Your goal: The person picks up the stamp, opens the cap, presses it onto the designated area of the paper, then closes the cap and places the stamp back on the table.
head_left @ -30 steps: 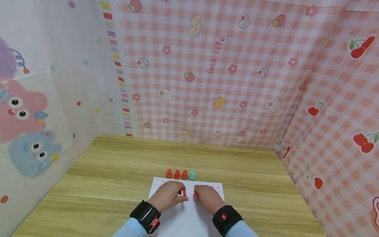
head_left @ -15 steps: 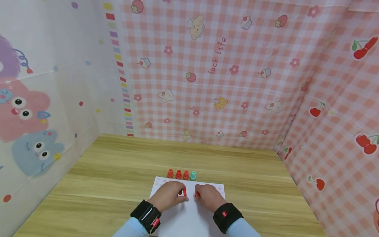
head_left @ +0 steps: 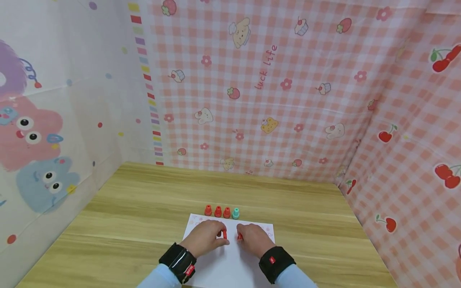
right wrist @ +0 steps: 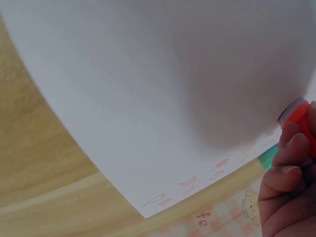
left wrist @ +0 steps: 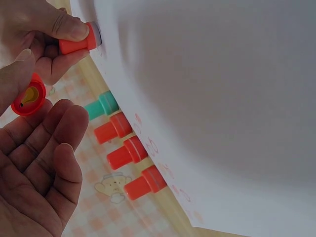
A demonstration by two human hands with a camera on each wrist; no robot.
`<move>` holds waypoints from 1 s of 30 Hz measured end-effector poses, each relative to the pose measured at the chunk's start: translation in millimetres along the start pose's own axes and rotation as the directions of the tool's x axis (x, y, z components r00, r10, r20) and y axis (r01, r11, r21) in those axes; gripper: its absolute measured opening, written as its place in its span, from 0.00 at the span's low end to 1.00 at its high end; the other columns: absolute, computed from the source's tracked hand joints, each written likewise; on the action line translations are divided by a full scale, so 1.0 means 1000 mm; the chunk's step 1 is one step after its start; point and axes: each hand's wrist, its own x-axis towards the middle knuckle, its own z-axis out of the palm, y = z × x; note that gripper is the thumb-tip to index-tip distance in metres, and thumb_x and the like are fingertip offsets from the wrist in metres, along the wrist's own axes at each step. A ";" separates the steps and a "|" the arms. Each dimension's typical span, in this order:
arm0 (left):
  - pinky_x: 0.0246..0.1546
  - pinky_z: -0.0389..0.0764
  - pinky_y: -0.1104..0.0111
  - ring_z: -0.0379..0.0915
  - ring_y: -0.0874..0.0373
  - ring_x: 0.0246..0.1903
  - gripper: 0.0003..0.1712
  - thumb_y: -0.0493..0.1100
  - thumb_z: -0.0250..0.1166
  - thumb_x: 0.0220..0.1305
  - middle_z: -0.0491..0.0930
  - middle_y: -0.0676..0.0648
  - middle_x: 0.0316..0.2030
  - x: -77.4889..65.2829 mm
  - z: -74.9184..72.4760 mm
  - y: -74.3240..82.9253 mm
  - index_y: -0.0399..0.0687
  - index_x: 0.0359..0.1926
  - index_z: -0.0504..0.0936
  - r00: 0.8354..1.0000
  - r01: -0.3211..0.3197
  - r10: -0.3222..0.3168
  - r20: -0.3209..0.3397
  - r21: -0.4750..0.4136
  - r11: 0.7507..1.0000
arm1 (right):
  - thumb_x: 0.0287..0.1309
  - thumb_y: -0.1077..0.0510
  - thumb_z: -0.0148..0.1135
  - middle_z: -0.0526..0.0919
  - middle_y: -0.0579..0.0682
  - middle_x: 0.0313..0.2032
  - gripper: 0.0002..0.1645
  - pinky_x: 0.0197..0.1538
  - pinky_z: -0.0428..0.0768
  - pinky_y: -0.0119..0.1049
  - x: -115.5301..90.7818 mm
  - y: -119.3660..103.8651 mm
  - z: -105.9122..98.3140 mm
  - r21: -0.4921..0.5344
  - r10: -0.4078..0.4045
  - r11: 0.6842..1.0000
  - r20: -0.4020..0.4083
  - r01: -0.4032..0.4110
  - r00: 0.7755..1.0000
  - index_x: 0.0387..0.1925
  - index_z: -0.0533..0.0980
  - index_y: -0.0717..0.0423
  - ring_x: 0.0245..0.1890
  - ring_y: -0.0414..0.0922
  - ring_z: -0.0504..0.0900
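My left hand (head_left: 202, 239) pinches a red stamp cap (left wrist: 32, 98) between thumb and fingers; a small yellow picture shows on its round face. Facing it, my right hand (head_left: 255, 240) grips a red toy stamp (left wrist: 76, 45), whose grey-rimmed end points down at the white paper (head_left: 230, 266). Both hands are over the upper part of the sheet, a short gap apart. Pinkish prints (right wrist: 187, 181) run along the sheet's far edge. Just beyond that edge several stamps stand upright in a row: red ones (head_left: 218, 212) and, at the right end, a teal one (head_left: 235, 213).
The paper lies on a wood-grain table (head_left: 151, 200). Behind it hangs a pink checked cloth (head_left: 252, 100), with a white cartoon cloth (head_left: 90, 120) on the left and a cherry-patterned one (head_left: 414, 160) on the right. Black bands (head_left: 178, 264) circle both wrists.
The head view has shifted slightly, so the surroundings sit a little further right. Both hands hold nearly the same pose, each with the same red piece.
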 end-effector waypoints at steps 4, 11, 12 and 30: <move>0.26 0.68 0.72 0.64 0.67 0.22 0.11 0.52 0.69 0.48 0.69 0.62 0.20 0.001 0.001 0.001 0.53 0.27 0.78 1.000 -0.005 0.005 0.000 0.006 1.000 | 0.50 0.62 0.64 0.70 0.39 0.17 0.09 0.27 0.69 0.31 -0.001 0.000 0.000 0.005 0.024 1.000 0.024 -0.024 0.999 0.28 0.71 0.50 0.19 0.39 0.67; 0.26 0.68 0.72 0.64 0.67 0.22 0.11 0.51 0.69 0.48 0.69 0.62 0.20 0.001 0.002 0.001 0.53 0.26 0.77 1.000 -0.016 0.016 -0.001 0.015 1.000 | 0.51 0.60 0.65 0.71 0.40 0.18 0.09 0.30 0.72 0.32 -0.002 -0.001 -0.002 0.003 0.046 0.999 0.045 -0.046 0.998 0.32 0.72 0.51 0.20 0.39 0.68; 0.26 0.69 0.72 0.64 0.67 0.22 0.11 0.51 0.69 0.48 0.69 0.62 0.20 0.002 0.002 0.002 0.53 0.26 0.77 1.000 -0.018 0.018 -0.001 0.017 1.000 | 0.51 0.60 0.65 0.71 0.40 0.18 0.09 0.30 0.72 0.32 -0.002 -0.001 -0.002 0.004 0.046 0.999 0.047 -0.046 0.998 0.33 0.72 0.51 0.20 0.39 0.68; 0.26 0.69 0.71 0.66 0.67 0.23 0.14 0.54 0.69 0.48 0.73 0.58 0.22 0.000 -0.001 0.002 0.51 0.30 0.79 1.000 0.018 -0.018 0.001 0.042 0.999 | 0.52 0.52 0.64 0.70 0.41 0.20 0.10 0.24 0.68 0.31 -0.015 0.011 -0.017 0.251 0.160 0.959 -0.099 -0.131 0.982 0.32 0.72 0.51 0.21 0.40 0.68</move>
